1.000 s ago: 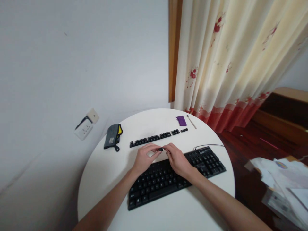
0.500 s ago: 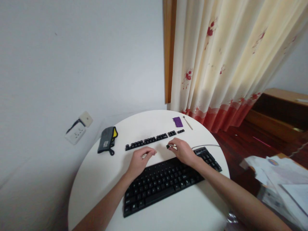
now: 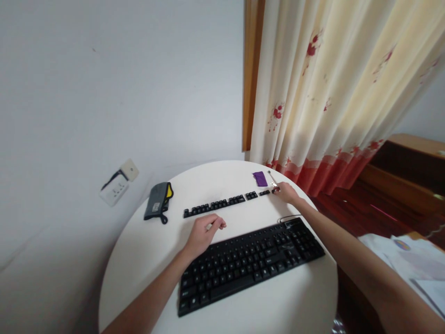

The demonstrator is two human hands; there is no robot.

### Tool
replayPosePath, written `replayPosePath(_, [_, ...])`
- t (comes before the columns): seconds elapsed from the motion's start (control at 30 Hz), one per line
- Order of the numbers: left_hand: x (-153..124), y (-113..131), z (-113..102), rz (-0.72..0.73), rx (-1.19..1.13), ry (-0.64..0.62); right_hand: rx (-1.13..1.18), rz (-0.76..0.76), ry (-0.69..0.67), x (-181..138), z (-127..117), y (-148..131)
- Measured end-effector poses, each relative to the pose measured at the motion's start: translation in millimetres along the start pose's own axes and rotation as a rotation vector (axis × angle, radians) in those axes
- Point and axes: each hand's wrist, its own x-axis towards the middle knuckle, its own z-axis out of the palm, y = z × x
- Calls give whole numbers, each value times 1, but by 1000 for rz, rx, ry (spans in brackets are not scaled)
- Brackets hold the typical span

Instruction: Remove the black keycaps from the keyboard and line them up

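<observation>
My right hand reaches to the far right of the white table, its fingers pinched on a small black keycap at the right end of a row of loose keycaps. A small shiny bit shows by these fingertips, too small to name. My left hand rests, loosely curled, above the upper left edge of a black keyboard; I see nothing in its fingers. The keyboard lies at a slant in front of me, with its top row of keys looking bare.
A purple cloth lies at the back, beside a thin brush-like stick partly behind my right hand. To the left is a grey pouch with a yellow lining. The keyboard's cable curls behind it. Wall and curtain border the round table.
My right hand has moved from above the keyboard to the far right, carrying the black keycap to the end of the row. My left hand has barely moved, its fingers curled a little more.
</observation>
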Motion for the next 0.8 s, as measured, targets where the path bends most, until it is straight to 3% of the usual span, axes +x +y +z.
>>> replayPosePath(0.8, [1,0,-1,12,5,-23,-5,-39,-47,12,6,-1])
